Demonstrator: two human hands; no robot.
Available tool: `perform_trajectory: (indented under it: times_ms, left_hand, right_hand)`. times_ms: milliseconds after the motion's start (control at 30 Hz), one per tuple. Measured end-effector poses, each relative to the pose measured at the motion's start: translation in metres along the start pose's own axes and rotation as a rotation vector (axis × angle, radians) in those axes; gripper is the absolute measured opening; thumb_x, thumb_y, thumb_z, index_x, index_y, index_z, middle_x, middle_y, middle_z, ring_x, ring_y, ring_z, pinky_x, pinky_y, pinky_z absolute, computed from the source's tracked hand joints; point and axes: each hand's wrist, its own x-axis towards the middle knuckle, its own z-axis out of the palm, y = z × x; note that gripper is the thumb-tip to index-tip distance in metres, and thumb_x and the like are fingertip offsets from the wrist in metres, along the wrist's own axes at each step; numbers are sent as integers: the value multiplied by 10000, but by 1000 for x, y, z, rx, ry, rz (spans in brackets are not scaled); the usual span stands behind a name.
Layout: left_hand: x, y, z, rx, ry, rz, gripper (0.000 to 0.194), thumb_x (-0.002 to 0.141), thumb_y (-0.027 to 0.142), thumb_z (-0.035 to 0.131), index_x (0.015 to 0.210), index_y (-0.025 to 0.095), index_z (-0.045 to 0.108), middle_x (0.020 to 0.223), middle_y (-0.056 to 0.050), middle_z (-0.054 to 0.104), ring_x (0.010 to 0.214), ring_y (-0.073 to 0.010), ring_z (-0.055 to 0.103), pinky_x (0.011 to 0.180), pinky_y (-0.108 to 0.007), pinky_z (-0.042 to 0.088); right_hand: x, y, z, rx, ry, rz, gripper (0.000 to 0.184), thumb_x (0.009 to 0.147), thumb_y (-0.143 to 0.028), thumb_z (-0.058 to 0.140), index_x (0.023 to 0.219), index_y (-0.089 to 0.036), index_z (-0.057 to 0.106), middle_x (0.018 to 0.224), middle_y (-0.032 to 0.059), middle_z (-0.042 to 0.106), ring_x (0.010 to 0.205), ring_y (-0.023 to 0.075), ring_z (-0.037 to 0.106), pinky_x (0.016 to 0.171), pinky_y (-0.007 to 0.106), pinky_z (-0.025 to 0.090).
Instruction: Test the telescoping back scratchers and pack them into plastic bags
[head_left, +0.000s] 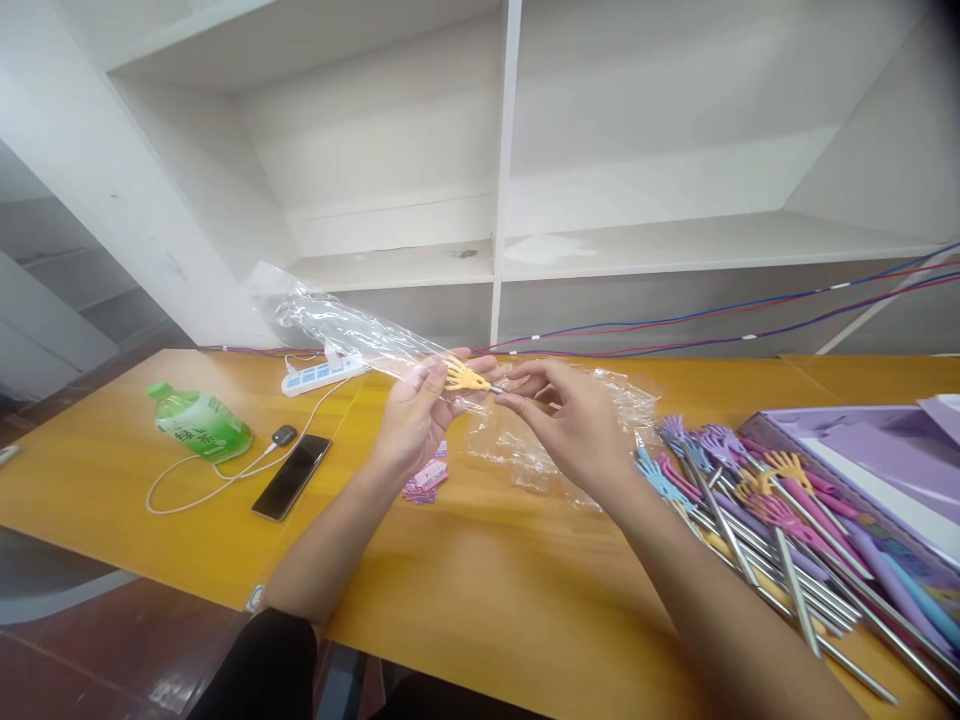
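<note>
A back scratcher with a yellow hand-shaped head (465,377) is held level above the table, between my two hands. My left hand (412,420) is closed on a long clear plastic bag (352,325), which stretches up to the left. The yellow head lies at the bag's near end, by my left fingers; how far inside it sits, I cannot tell. With thumb and fingertips, my right hand (574,420) pinches the scratcher's thin metal rod just behind the head. More clear bags (525,445) lie on the table beneath my hands. Small pink and purple printed cards (427,478) are piled below my left wrist.
Many-coloured back scratchers (757,520) heap at the right, beside a purple box (847,430). On the left are a green bottle (202,422), a black phone (292,478), an earbud case (283,435), a white cable and a power strip (322,374). White shelves (499,150) rise behind.
</note>
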Motion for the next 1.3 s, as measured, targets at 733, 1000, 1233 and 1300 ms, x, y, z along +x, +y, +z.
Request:
perform_trajectory:
  times_ms: [733, 1000, 1233, 1300]
  left_hand:
    - [11, 3, -14, 12, 27, 140, 477, 844, 215, 905, 1246, 194, 650, 1347, -141, 760, 1227, -303, 765, 1177, -472, 530]
    - [6, -11, -4, 30, -33, 101, 460, 867, 287, 898, 1247, 206, 653, 1277, -128, 797, 1187, -301, 781, 1115, -462, 576]
    - [2, -38, 3, 33, -10, 37, 433, 849, 336, 904, 1184, 203, 663, 1196, -129, 821, 1230, -318, 759, 1090, -457, 565]
    - [3, -37, 4, -2, 42, 29, 424, 828, 286, 903, 1159, 203, 650, 1158, -116, 827, 1182, -310, 777, 1077, -465, 569]
  right_hand:
    - [10, -4, -41, -91, -355, 32, 224, 1042, -425, 625, 1067, -245, 757, 956, 37, 785, 795, 184, 701, 697, 306, 507]
    - [6, -7, -27, -61, -279, -1, 174, 1016, -370, 666, 1019, -252, 794, 956, 29, 799, 817, 189, 718, 734, 324, 533]
    - [-6, -14, -5, -82, -179, -2, 145, 975, -341, 748, 915, -241, 662, 890, 7, 781, 744, 178, 720, 679, 305, 532]
    - [-7, -13, -2, -124, -189, -6, 177, 975, -335, 752, 913, -240, 615, 864, 0, 760, 714, 174, 704, 646, 300, 507]
